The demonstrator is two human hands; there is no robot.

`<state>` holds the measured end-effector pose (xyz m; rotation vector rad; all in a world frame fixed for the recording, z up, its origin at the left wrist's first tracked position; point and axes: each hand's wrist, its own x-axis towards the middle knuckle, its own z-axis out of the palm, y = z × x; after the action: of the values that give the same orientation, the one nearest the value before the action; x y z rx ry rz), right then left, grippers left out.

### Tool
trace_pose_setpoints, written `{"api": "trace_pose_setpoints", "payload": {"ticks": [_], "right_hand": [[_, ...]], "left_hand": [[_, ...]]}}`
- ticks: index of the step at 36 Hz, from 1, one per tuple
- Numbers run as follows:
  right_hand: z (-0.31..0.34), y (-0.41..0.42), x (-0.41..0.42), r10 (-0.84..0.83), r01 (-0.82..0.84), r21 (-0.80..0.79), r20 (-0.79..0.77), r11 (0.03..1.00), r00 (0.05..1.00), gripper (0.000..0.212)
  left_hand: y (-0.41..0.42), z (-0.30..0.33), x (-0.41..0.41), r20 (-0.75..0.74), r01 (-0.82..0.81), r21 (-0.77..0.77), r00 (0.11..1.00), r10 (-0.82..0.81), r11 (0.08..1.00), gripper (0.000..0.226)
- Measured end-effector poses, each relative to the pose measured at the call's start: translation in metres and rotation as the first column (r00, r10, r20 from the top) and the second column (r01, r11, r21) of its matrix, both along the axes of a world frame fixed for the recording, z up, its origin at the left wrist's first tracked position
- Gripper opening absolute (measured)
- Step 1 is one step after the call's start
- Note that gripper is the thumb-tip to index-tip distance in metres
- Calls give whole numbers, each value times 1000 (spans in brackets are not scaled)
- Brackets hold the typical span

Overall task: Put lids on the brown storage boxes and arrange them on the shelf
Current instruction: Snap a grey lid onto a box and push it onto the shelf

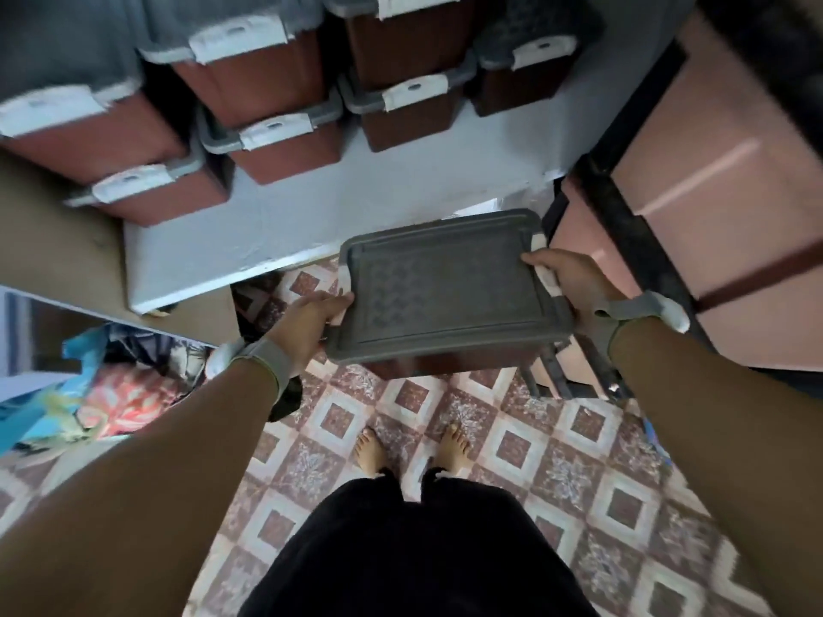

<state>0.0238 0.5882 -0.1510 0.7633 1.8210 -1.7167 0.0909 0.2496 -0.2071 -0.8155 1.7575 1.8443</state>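
Gripping the lidded box (447,289) by its two short ends, left hand (311,325) and right hand (568,278) keep it level for sliding onto the shelf (311,207).

Patterned diamond-tile floor (512,443), pink cabinet (721,180) at right, colourful cloth heap (111,394) at left.

White painted shelf (311,216) carries lidded brown storage boxes (285,144) stacked two high in about four columns, grey lids with white latches facing out; below, patterned tile floor (512,460) with a heap of coloured cloth (116,394) at left.
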Motion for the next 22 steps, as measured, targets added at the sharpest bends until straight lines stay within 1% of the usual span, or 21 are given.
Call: {"api": "trace_pose_setpoints", "payload": {"ticks": [1, 2, 3, 5, 6, 7, 8, 9, 10, 13, 15, 16, 18, 19, 20, 22], "right_hand": [[8, 3, 1, -21, 21, -32, 0, 999, 1000, 44], [16, 4, 1, -25, 24, -60, -11, 998, 1000, 44], [16, 7, 0, -37, 35, -104, -17, 994, 999, 41], [31, 7, -5, -64, 52, -147, -85, 988, 994, 30], [38, 9, -8, -83, 63, -166, -114, 984, 990, 29], [47, 11, -10, -97, 70, -194, -134, 979, 986, 34], [57, 13, -15, -108, 75, -218, -143, 973, 984, 39], [56, 13, -13, -114, 81, -240, -130, 967, 985, 42], [68, 17, -18, -126, 88, -251, -142, 964, 982, 43], [85, 26, -24, -184, 131, -301, -155, 945, 971, 43], [102, 31, -33, -222, 145, -354, -186, 924, 957, 40], [112, 32, -39, -238, 148, -394, -189, 907, 953, 35], [126, 32, -51, -274, 143, -470, -223, 871, 936, 24], [139, 33, -60, -294, 135, -482, -273, 866, 916, 26], [147, 33, -66, -322, 143, -502, -291, 853, 901, 29], [157, 33, -76, -384, 184, -524, -302, 832, 873, 25]], "left_hand": [[2, 12, -2, -11, 12, 22, 1000, -12, 1000, 17], [4, 26, -4, -23, 8, 29, 1000, -7, 1000, 20], [7, 30, -10, -21, -3, 41, 1000, 3, 999, 19], [10, 52, -20, -72, -41, 68, 996, 46, 997, 12], [11, 62, -26, -88, -61, 75, 994, 68, 995, 13], [14, 73, -32, -113, -73, 72, 990, 81, 995, 14], [15, 85, -42, -155, -63, 57, 985, 71, 996, 15], [14, 87, -42, -174, -52, 55, 983, 61, 997, 14], [16, 102, -52, -225, -37, 53, 973, 48, 998, 15], [22, 130, -73, -300, -12, 76, 953, 34, 997, 19], [29, 151, -87, -357, 19, 131, 934, 30, 991, 12], [31, 159, -94, -396, 16, 163, 917, 51, 986, 10], [34, 169, -105, -447, -21, 214, 887, 117, 977, 18], [34, 179, -117, -467, -24, 247, 873, 140, 969, 27], [33, 185, -127, -474, -6, 277, 869, 142, 961, 35], [29, 197, -152, -470, 72, 248, 881, 55, 966, 53]]}}
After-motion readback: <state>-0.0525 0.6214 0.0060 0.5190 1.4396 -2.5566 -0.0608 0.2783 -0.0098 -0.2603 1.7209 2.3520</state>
